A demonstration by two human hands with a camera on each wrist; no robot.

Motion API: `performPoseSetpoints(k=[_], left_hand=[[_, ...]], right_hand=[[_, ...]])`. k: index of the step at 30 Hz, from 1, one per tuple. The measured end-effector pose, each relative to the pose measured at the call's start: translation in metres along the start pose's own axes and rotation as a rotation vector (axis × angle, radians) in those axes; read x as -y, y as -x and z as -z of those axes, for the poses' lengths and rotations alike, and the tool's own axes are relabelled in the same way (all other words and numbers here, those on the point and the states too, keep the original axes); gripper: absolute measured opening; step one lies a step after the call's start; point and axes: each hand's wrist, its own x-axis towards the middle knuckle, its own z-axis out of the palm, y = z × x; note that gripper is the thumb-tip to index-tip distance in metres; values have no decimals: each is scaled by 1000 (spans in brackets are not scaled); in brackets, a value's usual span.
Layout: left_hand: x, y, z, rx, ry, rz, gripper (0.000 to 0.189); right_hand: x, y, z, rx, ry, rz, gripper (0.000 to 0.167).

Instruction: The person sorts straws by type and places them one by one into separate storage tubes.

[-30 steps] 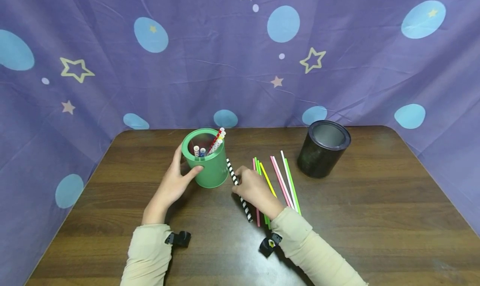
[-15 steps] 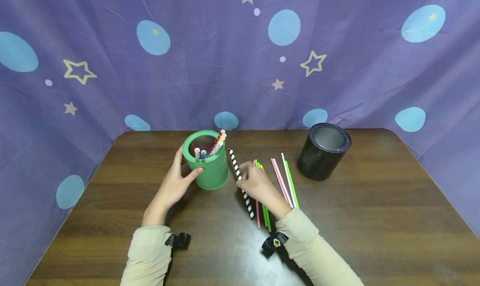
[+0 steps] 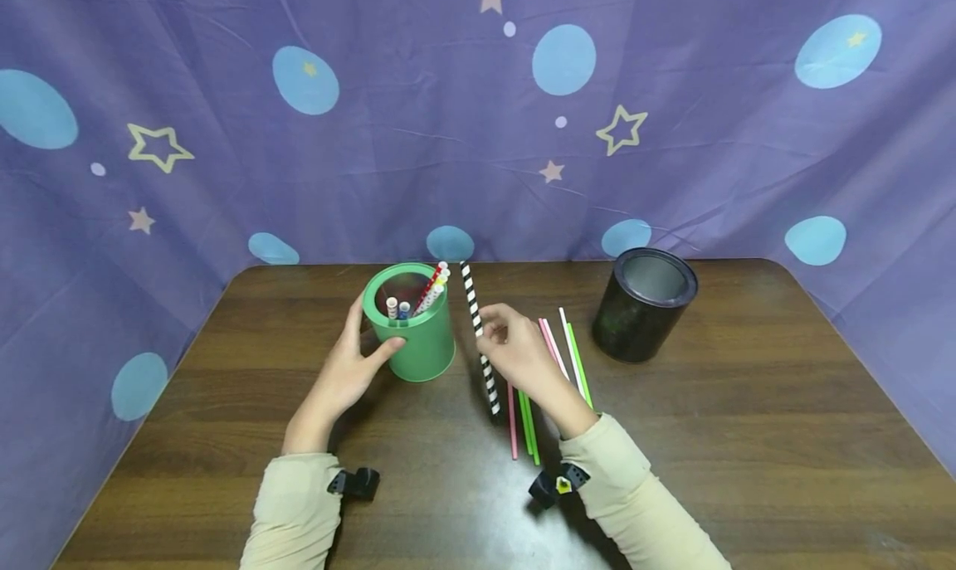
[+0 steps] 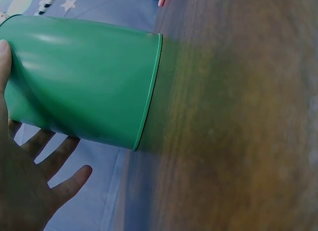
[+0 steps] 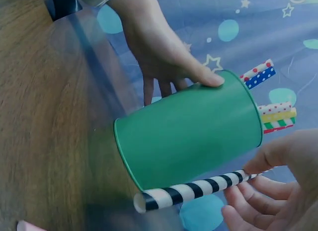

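A green can (image 3: 421, 350) stands upright on the table, with several patterned paper straws (image 5: 277, 116) poking out of its open top. My left hand (image 3: 347, 379) holds it from the left side, thumb on the near face and fingers around the back. Just right of the can, my right hand (image 3: 519, 354) pinches a black-and-white striped paper straw (image 5: 184, 191) between thumb and fingers. That straw slants, its far end at about the height of the can's rim in the head view. The right wrist view shows its open near end beside the can's base.
Thin pink (image 3: 512, 425), green (image 3: 527, 421) and white straws (image 3: 571, 346) lie on the wooden table (image 3: 747, 437), partly under my right hand and forearm. A black can (image 3: 635, 325) stands at the back right. Behind hangs a purple curtain (image 3: 448, 97).
My right hand has lifted the striped straw off the table and shifted a little right and away from me. The left hand and green can stay put.
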Motion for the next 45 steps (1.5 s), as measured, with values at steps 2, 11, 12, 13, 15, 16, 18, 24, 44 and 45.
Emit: performPoseSetpoints(k=[2,11,12,13,15,16,18,24,44,45], left_hand=[[0,0,0,3,7,5,90],[-1,0,2,16,1,26,91],[-1,1,2,15,-1,28,91],[-1,1,3,14,-5,29,91],[-1,1,3,13,-9,27,91],[-1,1,3,12,-11,26,91],[-1,1,3,9,-13,22,91],[-1,1,2,-1,-11,16,90],[1,0,0,3,-10,8,91],[1,-1,0,5,-8,7,91]], right_hand=[[2,0,0,-32,-29,14,33],[10,0,7,-210,-247,113,26],[11,0,8,-217,-272,121,25],[12,0,9,-224,-300,124,26],[15,1,11,-236,-356,128,26],[17,1,12,-243,-386,133,26],[19,2,13,-254,-453,149,24],[26,5,18,-284,-649,247,21],[33,9,18,-303,-783,258,18],[33,10,18,-297,-773,260,18]])
